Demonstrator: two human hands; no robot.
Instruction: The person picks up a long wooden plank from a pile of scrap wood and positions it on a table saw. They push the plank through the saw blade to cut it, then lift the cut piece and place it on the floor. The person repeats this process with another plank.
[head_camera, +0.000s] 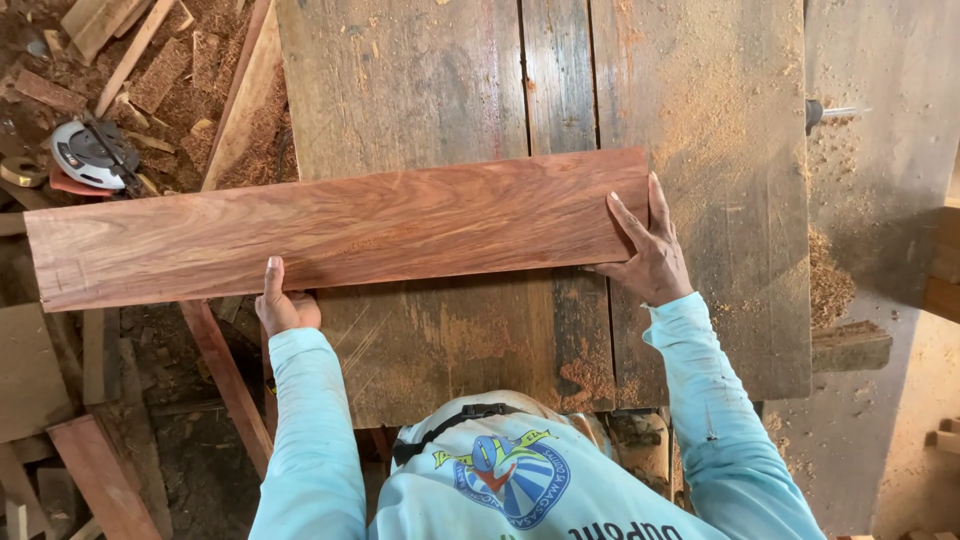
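A long reddish wooden plank (340, 228) lies across a worn plank workbench (700, 120), its left end hanging out past the bench edge. My left hand (283, 303) grips the plank's near edge, thumb on top and fingers under it. My right hand (648, 248) holds the plank's right end, fingers spread over its corner and resting on the bench. Both sleeves are light blue.
A circular saw (90, 155) lies on the sawdust-covered floor at upper left among wood offcuts. Reddish boards (225, 375) lean below the bench on the left. A metal bit (825, 113) sticks out at the bench's right edge. Sawdust piles lie to the right.
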